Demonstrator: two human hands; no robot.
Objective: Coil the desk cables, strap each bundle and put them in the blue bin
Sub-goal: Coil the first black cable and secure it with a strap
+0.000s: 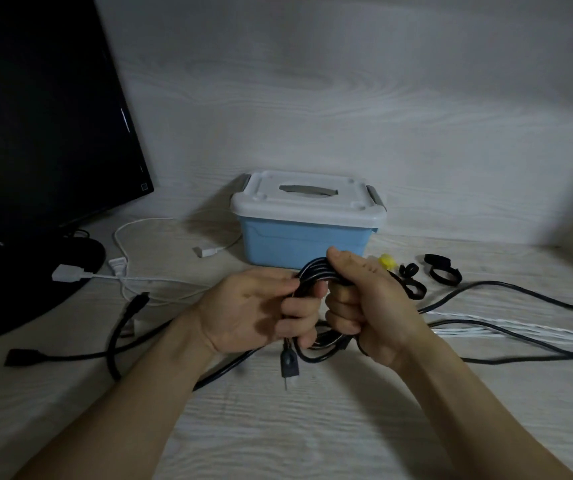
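A black cable coil (312, 275) is held above the desk between both hands. My right hand (364, 303) grips the coil's loops in a fist. My left hand (260, 310) pinches the coil's left side with thumb and fingers. The coil's black plug (289, 365) dangles below the hands. The blue bin (298, 240) stands just behind the hands with its white lid (307, 199) closed. Black straps (442, 270) and a yellow strap (387, 261) lie to the bin's right.
A black monitor (35, 109) stands at the left on its base. White cables (146, 271) lie left of the bin, loose black cables (118, 341) cross the desk front left, and black and white cables (520, 327) run off right.
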